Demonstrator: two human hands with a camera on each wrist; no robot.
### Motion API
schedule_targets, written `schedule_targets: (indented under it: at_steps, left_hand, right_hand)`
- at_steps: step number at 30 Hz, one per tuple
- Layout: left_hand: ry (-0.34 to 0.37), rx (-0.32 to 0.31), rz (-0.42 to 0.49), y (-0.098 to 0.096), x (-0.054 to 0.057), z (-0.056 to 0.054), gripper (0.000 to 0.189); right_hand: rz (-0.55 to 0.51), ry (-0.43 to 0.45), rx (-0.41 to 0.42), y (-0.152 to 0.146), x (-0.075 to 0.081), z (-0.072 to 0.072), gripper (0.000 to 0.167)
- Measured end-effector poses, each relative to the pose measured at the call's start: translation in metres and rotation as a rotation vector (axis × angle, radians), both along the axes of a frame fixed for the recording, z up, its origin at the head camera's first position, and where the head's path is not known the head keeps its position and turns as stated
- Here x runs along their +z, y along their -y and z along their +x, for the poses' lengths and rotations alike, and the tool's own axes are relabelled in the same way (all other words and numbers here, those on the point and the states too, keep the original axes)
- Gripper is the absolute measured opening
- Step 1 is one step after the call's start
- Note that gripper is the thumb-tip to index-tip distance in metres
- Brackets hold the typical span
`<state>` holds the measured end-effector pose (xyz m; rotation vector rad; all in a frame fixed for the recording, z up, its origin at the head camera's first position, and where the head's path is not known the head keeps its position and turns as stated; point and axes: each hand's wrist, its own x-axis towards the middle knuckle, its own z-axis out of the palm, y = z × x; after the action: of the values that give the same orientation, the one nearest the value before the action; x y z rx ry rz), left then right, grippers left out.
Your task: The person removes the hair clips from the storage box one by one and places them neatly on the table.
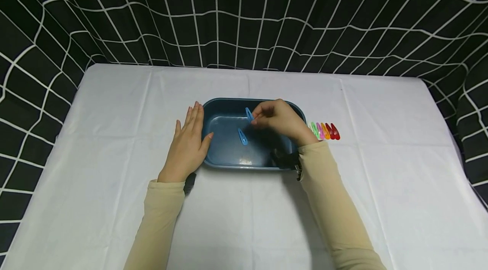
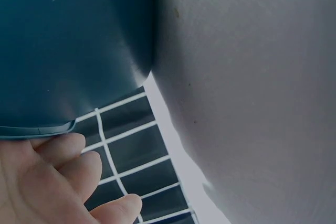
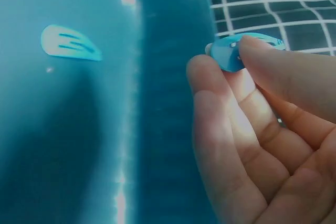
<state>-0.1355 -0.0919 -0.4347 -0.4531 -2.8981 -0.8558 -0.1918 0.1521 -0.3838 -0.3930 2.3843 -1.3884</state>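
A dark blue tray (image 1: 225,164) stands on the white table. My left hand (image 1: 187,143) lies along its left rim with straight fingers, the thumb reaching over the edge; the left wrist view shows the fingers (image 2: 76,166) against the tray's outer side (image 2: 68,51). Over the tray, my right hand (image 1: 280,119) pinches a blue snap hair clip (image 1: 249,114) between thumb and fingertips, seen closely as a blue hair clip (image 3: 226,56) in the right wrist view. A second blue hair clip (image 1: 242,136) lies flat on the tray floor, below the held one.
To the right of the tray, a row of several hair clips (image 1: 322,130) in green, pink, orange and red lies on the white tablecloth (image 1: 381,177), partly behind the right wrist. A white net over black cloth (image 1: 244,16) borders the table at the back and sides.
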Motion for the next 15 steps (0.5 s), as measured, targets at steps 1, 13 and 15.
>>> schedule_targets:
  at_steps: [1, 13, 15]
  left_hand:
    - [-0.001, 0.001, 0.001, 0.0, 0.0, 0.0, 0.069]
    - [-0.004, 0.004, -0.004, 0.001, 0.0, 0.0, 0.068]
    - [-0.004, 0.001, -0.003, 0.0, 0.0, 0.0, 0.068]
  right_hand:
    - [-0.006, -0.006, -0.001, -0.001, 0.002, 0.001, 0.005]
    - [-0.074, -0.027, -0.058, -0.02, 0.014, 0.01, 0.009]
    - [-0.066, -0.037, -0.081, -0.028, 0.015, 0.012, 0.01]
